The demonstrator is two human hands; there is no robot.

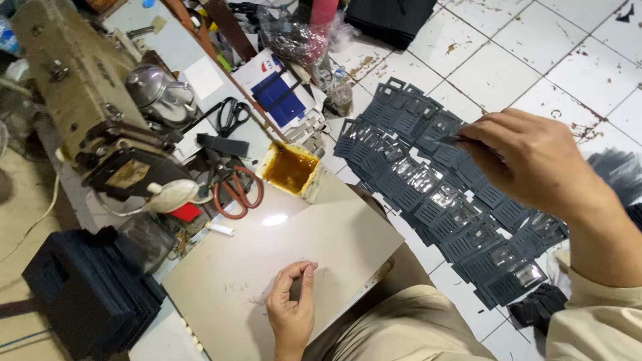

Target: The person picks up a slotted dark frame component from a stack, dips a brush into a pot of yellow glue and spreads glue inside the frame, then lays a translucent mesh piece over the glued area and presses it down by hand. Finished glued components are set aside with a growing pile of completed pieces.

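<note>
**Laying a piece on the row**

My right hand [535,164] is out over the floor tiles [508,60], fingers pinched shut on the edge of a dark piece [455,140], held just above the overlapping row of dark window panels [441,200] fanned across the floor. My left hand [292,311] rests on the beige board [267,267] on my lap, fingers curled loosely, thumb and forefinger touching; I can't tell whether they grip anything. The glue tin [289,169] sits at the board's far corner, beside the scissors [235,190]. I judge this is the setting-down step: next, lower the piece to overlap the row, then let go cleanly.
</note>
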